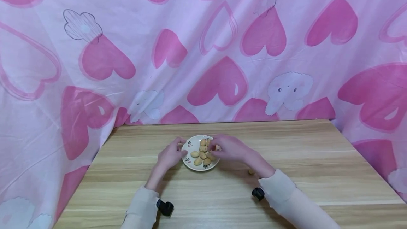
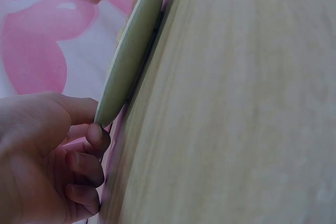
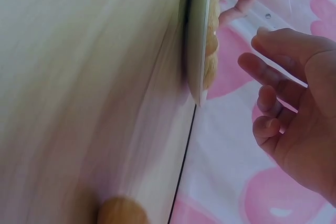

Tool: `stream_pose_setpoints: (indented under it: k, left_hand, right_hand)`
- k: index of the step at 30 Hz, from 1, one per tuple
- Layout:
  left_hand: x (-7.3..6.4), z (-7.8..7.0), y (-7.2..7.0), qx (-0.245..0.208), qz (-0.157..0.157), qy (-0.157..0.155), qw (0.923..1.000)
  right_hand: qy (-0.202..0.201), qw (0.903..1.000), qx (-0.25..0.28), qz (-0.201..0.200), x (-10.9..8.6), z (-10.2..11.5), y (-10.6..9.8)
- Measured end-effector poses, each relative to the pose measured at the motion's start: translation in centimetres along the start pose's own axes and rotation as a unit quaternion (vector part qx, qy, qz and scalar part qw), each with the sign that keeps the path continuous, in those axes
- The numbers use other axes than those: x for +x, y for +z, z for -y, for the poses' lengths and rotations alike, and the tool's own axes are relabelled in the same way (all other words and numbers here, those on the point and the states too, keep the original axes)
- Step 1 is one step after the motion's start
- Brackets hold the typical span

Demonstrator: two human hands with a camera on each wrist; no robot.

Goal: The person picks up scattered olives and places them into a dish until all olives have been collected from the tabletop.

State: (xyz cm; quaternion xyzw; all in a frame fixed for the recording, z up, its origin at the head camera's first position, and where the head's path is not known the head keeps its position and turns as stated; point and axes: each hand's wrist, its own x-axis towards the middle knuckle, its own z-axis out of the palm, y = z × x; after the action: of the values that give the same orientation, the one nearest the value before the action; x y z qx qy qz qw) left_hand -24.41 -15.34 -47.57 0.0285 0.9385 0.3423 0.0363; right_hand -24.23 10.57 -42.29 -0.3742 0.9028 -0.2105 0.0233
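Observation:
A small round white plate (image 1: 190,164) with dark printed marks lies on the wooden table, holding several tan, oval, nut-like pieces (image 1: 202,155). My left hand (image 1: 170,155) pinches the plate's left rim, thumb above and a finger beneath, as the left wrist view shows at the rim (image 2: 101,121). Over the plate's right side hovers my right hand (image 1: 230,147), covering some of the pieces in the head view. In the right wrist view, its fingers (image 3: 283,85) are loosely bent, apart from the plate, with nothing seen between them.
One more brown piece (image 3: 122,212) lies loose on the table, near the right wrist in the head view. Behind the table (image 1: 203,200) hangs a pink cloth (image 1: 216,45) with hearts. Each sleeve carries a small black camera (image 1: 165,207).

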Motion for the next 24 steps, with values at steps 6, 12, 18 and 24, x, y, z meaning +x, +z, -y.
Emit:
stream_pose_setpoints:
  k: [6,12,18,24]
  left_hand:
    - [0.0,-0.1,0.0,0.003,-0.003,-0.001,1.0]
    - [0.0,-0.1,0.0,0.003,-0.004,-0.002,1.0]
    - [0.0,-0.4,0.0,-0.004,-0.001,0.0,1.0]
    - [-0.1,-0.3,-0.1,-0.001,-0.002,-0.006,1.0]
  right_hand:
    - [0.021,0.9997,-0.003,0.006,-1.6,-0.5,-0.5]
    - [0.02,0.9997,-0.007,0.008,-3.1,-1.4,-0.9]
    - [0.035,0.9992,-0.009,0.017,-4.9,-2.7,-1.0]
    - [0.055,0.998,0.007,0.03,-6.1,-3.4,-1.3]
